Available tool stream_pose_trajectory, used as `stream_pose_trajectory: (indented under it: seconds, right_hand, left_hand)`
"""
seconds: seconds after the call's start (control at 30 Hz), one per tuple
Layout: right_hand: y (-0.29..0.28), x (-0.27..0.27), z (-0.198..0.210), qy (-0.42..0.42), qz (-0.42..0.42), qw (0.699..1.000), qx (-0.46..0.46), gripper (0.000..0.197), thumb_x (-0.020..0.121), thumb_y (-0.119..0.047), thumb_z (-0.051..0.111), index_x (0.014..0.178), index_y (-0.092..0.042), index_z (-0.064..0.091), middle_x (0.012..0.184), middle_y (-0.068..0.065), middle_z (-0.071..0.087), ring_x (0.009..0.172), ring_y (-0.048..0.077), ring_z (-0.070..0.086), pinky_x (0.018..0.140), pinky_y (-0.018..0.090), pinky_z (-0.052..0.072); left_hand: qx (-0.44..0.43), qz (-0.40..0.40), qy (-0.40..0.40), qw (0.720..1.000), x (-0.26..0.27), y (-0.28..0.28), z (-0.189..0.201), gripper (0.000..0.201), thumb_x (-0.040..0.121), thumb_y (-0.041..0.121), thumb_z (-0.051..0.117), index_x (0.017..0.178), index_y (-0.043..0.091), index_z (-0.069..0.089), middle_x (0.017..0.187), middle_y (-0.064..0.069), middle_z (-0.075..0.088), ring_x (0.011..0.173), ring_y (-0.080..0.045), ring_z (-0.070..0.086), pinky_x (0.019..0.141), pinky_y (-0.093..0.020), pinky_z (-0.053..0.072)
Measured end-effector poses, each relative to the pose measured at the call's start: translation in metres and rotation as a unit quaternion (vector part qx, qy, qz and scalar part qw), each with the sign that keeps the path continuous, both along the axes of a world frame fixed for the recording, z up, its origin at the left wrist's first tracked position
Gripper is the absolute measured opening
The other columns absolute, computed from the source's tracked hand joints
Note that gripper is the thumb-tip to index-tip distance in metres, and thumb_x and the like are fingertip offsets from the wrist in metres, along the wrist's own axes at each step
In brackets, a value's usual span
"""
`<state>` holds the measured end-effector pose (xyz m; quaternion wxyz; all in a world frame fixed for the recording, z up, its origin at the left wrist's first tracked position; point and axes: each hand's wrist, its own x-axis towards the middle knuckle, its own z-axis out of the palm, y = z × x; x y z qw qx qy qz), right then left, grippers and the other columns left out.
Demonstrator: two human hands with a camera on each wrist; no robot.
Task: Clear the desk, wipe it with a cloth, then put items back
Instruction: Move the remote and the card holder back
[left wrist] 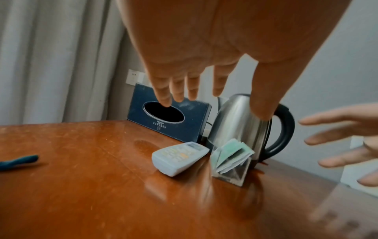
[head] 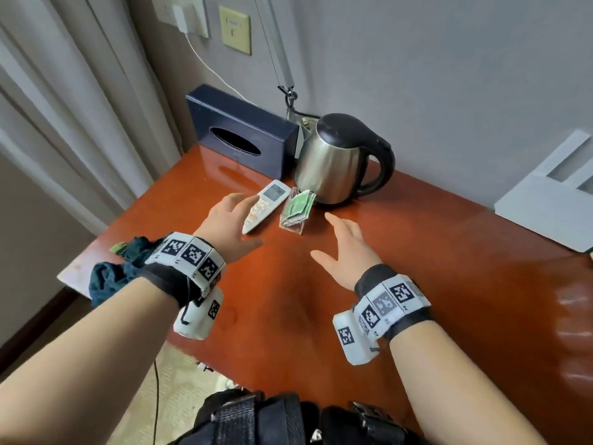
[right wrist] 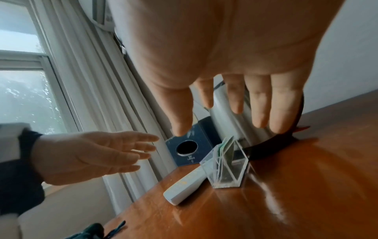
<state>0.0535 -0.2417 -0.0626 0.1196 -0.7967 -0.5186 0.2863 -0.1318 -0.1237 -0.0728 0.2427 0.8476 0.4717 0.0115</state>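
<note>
My left hand [head: 234, 220] hovers open over the red-brown desk [head: 417, 252], fingers spread just left of a white remote [head: 268, 202]. My right hand [head: 333, 239] is open too, palm facing left, a little right of a clear acrylic holder [head: 293, 215] with green packets. Neither hand touches anything. Behind the holder stand a steel kettle [head: 333, 162] and a dark blue tissue box [head: 237, 136]. A dark teal cloth [head: 109, 277] lies crumpled at the desk's left front corner. In the left wrist view the remote [left wrist: 180, 155] and holder [left wrist: 231, 161] lie below my fingers.
A white flat panel [head: 545, 200] leans at the desk's right back against the wall. Wall sockets with a plugged charger [head: 181, 19] and its white cable hang above the tissue box. Curtains [head: 64, 107] fall left of the desk.
</note>
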Motion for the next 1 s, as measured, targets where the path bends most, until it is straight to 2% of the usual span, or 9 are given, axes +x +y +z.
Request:
stream_pose_trajectory:
  seconds: [0.1, 0.23, 0.33, 0.4, 0.57, 0.67, 0.77, 0.9, 1.0]
  right_hand:
    - [0.035, -0.01, -0.008, 0.005, -0.055, 0.998, -0.016, 0.078, 0.089, -0.042, 0.056, 0.149, -0.028, 0.008, 0.152, 0.004, 0.018, 0.126, 0.024, 0.046, 0.1, 0.035, 0.04]
    - [0.087, -0.03, -0.021, 0.021, -0.131, 0.991, -0.017, 0.086, 0.082, -0.048, 0.062, 0.148, -0.029, 0.009, 0.146, 0.007, 0.026, 0.122, 0.029, 0.049, 0.1, 0.037, 0.04]
    - [0.115, -0.038, -0.035, 0.001, -0.169, 0.985, -0.036, 0.086, 0.082, -0.049, 0.062, 0.147, -0.029, 0.01, 0.148, 0.006, 0.02, 0.119, 0.032, 0.051, 0.1, 0.039, 0.041]
    - [0.124, -0.04, -0.042, -0.018, -0.183, 0.982, -0.047, 0.08, 0.085, -0.042, 0.06, 0.147, -0.028, 0.011, 0.149, 0.004, 0.015, 0.115, 0.033, 0.052, 0.098, 0.039, 0.043]
    - [0.126, -0.045, -0.055, -0.026, -0.201, 0.979, -0.037, 0.07, 0.085, -0.022, 0.056, 0.144, -0.027, 0.019, 0.148, 0.005, 0.017, 0.11, 0.037, 0.052, 0.09, 0.037, 0.044]
    - [0.12, -0.042, -0.057, -0.041, -0.224, 0.973, -0.04, 0.074, 0.082, -0.017, 0.056, 0.144, -0.028, 0.017, 0.144, 0.006, 0.024, 0.116, 0.035, 0.046, 0.094, 0.039, 0.041]
    - [0.113, -0.04, -0.055, -0.049, -0.239, 0.968, -0.06, 0.077, 0.083, -0.016, 0.055, 0.145, -0.03, 0.013, 0.141, 0.008, 0.029, 0.121, 0.031, 0.041, 0.097, 0.041, 0.04]
    - [0.11, -0.041, -0.052, -0.04, -0.252, 0.966, -0.049, 0.075, 0.087, -0.021, 0.058, 0.146, -0.029, 0.012, 0.14, 0.009, 0.034, 0.121, 0.03, 0.044, 0.095, 0.04, 0.041]
    - [0.102, -0.04, -0.047, -0.017, -0.269, 0.962, -0.053, 0.077, 0.087, -0.018, 0.059, 0.146, -0.031, 0.01, 0.144, 0.007, 0.032, 0.122, 0.029, 0.045, 0.098, 0.041, 0.042]
  left_hand:
    - [-0.02, -0.023, 0.074, 0.997, 0.009, 0.038, -0.015, 0.086, 0.083, 0.04, 0.065, 0.149, 0.026, 0.013, 0.154, -0.008, 0.017, 0.141, -0.028, 0.019, 0.114, -0.042, 0.027]
    - [-0.057, -0.081, 0.133, 0.986, 0.021, 0.076, -0.029, 0.092, 0.082, 0.042, 0.066, 0.15, 0.027, 0.005, 0.152, -0.006, 0.017, 0.138, -0.028, 0.024, 0.11, -0.041, 0.033]
    - [-0.07, -0.118, 0.172, 0.976, 0.026, 0.094, -0.042, 0.097, 0.081, 0.042, 0.067, 0.15, 0.028, 0.001, 0.151, -0.005, 0.017, 0.137, -0.027, 0.025, 0.108, -0.042, 0.036]
    - [-0.089, -0.131, 0.186, 0.97, 0.028, 0.1, -0.05, 0.096, 0.08, 0.04, 0.068, 0.15, 0.027, 0.003, 0.15, -0.005, 0.019, 0.136, -0.027, 0.026, 0.108, -0.042, 0.036]
    - [-0.076, -0.155, 0.203, 0.964, 0.033, 0.102, -0.061, 0.086, 0.081, 0.019, 0.063, 0.148, 0.027, 0.009, 0.139, -0.007, 0.029, 0.127, -0.027, 0.034, 0.101, -0.039, 0.042]
    - [-0.062, -0.17, 0.212, 0.96, 0.035, 0.106, -0.062, 0.085, 0.08, 0.013, 0.06, 0.147, 0.03, 0.01, 0.136, -0.006, 0.032, 0.124, -0.026, 0.036, 0.099, -0.038, 0.044]
    - [-0.051, -0.18, 0.214, 0.959, 0.035, 0.108, -0.063, 0.08, 0.08, 0.015, 0.059, 0.145, 0.03, 0.014, 0.136, -0.004, 0.033, 0.123, -0.025, 0.036, 0.099, -0.037, 0.043]
    - [0.001, -0.192, 0.203, 0.96, 0.043, 0.109, -0.057, 0.067, 0.084, 0.035, 0.064, 0.139, 0.021, 0.027, 0.135, -0.005, 0.038, 0.123, -0.025, 0.037, 0.098, -0.035, 0.039]
    - [0.011, -0.196, 0.212, 0.957, 0.048, 0.11, -0.054, 0.063, 0.085, 0.03, 0.064, 0.136, 0.019, 0.029, 0.132, -0.007, 0.043, 0.122, -0.025, 0.04, 0.097, -0.034, 0.04]
